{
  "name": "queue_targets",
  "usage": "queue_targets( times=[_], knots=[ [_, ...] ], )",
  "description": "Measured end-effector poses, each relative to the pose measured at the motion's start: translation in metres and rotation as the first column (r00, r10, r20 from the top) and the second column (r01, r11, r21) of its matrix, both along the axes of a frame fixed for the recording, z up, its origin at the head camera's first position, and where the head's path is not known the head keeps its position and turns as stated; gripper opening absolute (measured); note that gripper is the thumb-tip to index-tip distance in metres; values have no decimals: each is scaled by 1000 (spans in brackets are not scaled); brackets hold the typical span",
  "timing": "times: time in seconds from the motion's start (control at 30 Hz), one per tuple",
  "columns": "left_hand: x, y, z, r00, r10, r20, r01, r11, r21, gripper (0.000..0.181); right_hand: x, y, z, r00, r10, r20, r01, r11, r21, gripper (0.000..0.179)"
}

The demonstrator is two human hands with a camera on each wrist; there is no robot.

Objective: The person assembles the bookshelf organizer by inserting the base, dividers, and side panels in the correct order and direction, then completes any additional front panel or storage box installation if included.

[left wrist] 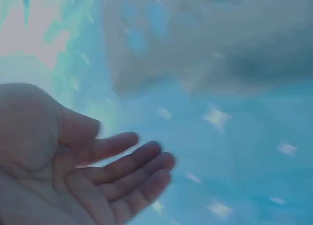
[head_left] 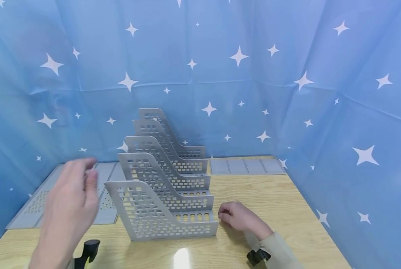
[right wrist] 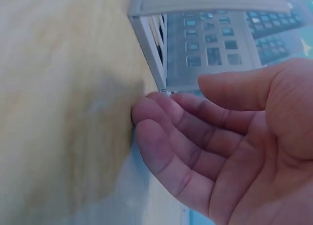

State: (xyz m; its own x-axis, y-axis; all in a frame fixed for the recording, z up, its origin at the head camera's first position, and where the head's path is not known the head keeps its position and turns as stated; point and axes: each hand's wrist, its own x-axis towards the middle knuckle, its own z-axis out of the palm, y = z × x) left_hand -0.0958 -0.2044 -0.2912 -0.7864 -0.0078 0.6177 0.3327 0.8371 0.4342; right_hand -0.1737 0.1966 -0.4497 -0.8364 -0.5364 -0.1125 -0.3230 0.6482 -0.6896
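- Standing between the hands, on the bench: one grey rack, five upright perforated dividers, one behind another.
- Long axis: the row runs away from the person, past both hands; each divider lies crosswise, tall end toward the left hand, low end toward the right.
- Right hand: the nearer one, low at the bench, just beside the front divider's low end; fingers loosely bent, thumb apart, nothing held. Contact with the rack: cannot tell.
- Left hand: raised, clear of the rack's tall side; fingers relaxed, thumb spread from them, nothing held.
- Flat grey panels: lying beneath and beyond the left hand, left of the rack.
- Narrow grey panel: flat, far beyond the right hand.
- Blue curtain, white stars: behind everything.
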Motion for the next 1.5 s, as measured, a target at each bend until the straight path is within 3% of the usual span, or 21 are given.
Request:
queue_targets(
  times=[0.07, 0.13, 0.2, 0.3, 0.4, 0.63, 0.77, 1.03, 1.13, 1.27, 1.37, 1.5],
  knots=[
    [-4, 18, 14, 988, -89, -128, 79, 994, -81, 39, -6, -3, -1, 1000, -24, 5, 24, 1000, -9, 17],
    [-14, 33, 20, 966, -183, -181, 145, 968, -205, 46, -12, -6, -2, 999, -50, 6, 50, 999, -17, 16],
    [-25, 42, 19, 963, -228, -147, 171, 931, -323, 53, -16, -10, -4, 997, -73, 12, 74, 997, -29, 15],
    [-35, 49, 12, 980, -196, -26, 165, 882, -441, 55, -23, -15, -8, 994, -102, 29, 103, 994, -33, 14],
    [-38, 49, 7, 988, -149, 48, 155, 871, -466, 54, -29, -18, -10, 990, -128, 52, 130, 991, -30, 13],
    [-35, 31, 6, 989, -145, 39, 148, 904, -401, 51, -41, -25, -10, 967, -224, 125, 233, 970, -64, 18],
    [-30, 12, 5, 988, -151, 34, 153, 928, -339, 50, -47, -30, -12, 943, -245, 226, 284, 946, -158, 24],
    [-21, -29, -3, 987, -153, 58, 162, 960, -230, 48, -58, -44, -14, 927, -171, 333, 286, 897, -337, 36],
    [-21, -44, -7, 984, -169, 47, 175, 964, -199, 49, -61, -52, -12, 914, -116, 389, 289, 858, -425, 41],
    [-19, -60, -11, 990, -139, 37, 143, 971, -189, 49, -61, -61, -5, 902, -39, 430, 278, 813, -511, 47],
    [-19, -67, -16, 993, -118, -5, 116, 981, -155, 47, -58, -70, 3, 901, -23, 432, 285, 782, -554, 49],
    [-24, -70, -26, 987, -103, -125, 94, 993, -71, 38, -49, -78, 21, 926, -68, 371, 293, 748, -595, 47]
  ],
)
